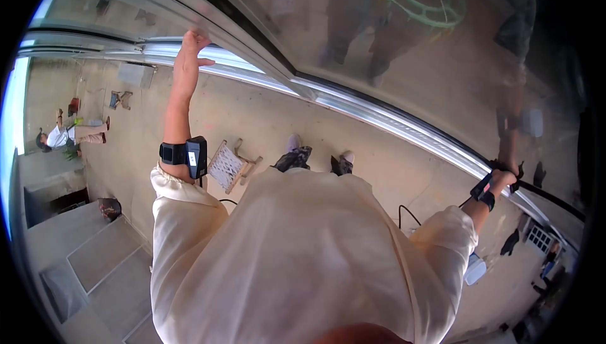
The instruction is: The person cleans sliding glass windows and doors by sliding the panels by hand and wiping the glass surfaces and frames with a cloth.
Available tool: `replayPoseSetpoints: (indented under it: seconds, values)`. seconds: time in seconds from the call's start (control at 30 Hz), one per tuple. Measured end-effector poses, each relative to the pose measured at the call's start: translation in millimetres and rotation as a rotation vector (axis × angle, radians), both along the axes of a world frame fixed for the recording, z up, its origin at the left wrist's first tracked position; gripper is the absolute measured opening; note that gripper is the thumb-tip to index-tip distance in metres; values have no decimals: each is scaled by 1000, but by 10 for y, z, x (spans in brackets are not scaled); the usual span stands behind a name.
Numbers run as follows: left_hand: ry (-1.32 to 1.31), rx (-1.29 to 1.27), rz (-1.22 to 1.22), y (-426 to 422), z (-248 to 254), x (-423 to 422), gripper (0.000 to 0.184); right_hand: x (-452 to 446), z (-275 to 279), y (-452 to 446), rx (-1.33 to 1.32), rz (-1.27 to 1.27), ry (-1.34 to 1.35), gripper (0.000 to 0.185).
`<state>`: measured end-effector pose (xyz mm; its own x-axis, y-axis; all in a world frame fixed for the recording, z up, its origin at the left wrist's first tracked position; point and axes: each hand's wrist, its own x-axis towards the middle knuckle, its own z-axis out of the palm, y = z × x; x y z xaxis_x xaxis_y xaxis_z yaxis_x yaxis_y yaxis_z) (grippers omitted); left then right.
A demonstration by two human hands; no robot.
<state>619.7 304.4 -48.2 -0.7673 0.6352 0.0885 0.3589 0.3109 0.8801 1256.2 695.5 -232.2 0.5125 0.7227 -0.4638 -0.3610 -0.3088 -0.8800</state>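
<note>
A large glass panel (379, 47) in a metal frame (233, 22) stands in front of me, with reflections across it. My left hand (187, 60) is raised to the left side of this frame. Its fingers bend onto the edge, the fingertips are partly hidden, and the thumb sticks out to the right. At far right, my right hand (503, 178) is closed low against the glass, by the dark bottom rail. Something dark shows at its fingers, too small to make out. Both wrists wear black strapped devices. A bright metal track (385, 120) runs along the floor below the panel.
A low woven stool (228, 166) stands on the floor left of my feet. Farther left are another person (69, 136) and a pale box (136, 74). Large flat panels (107, 255) lie at lower left. A white container (475, 269) sits below my right arm.
</note>
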Motion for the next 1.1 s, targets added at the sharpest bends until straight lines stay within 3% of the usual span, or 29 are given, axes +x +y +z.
replayPoseSetpoints:
  seconds: [0.1,0.13,0.23,0.27,0.4,0.57,0.63,0.77,0.83,1.03,1.1]
  values:
    - [53,15,-51,-22,-44,-41,72,-517,125,-301,-2,-128,-67,41]
    - [44,20,-61,-11,-53,-59,72,-738,-11,-569,190,91,-27,44]
    - [108,-7,-119,-59,-59,-35,66,-1917,41,-1225,70,100,29,56]
    - [152,-18,-147,-62,-65,-32,64,-2099,-212,-1301,16,126,57,53]
    - [260,-61,-248,-27,47,67,61,-3504,-205,-2091,16,174,353,43]
    - [233,-115,-370,-12,75,101,82,-4687,430,-2775,-263,506,633,30]
    - [203,-104,-416,-19,92,132,81,-4802,539,-2872,-289,531,703,29]
    - [169,-55,-497,-12,36,130,73,-4585,556,-2881,-194,652,574,22]
    - [197,2,-547,-19,19,124,71,-4465,854,-2905,-226,729,478,16]
    - [215,94,-675,10,-30,88,65,-3854,2481,-2963,109,1000,586,15]
    - [154,146,-671,17,-91,-20,62,-3755,2832,-2981,470,995,481,15]
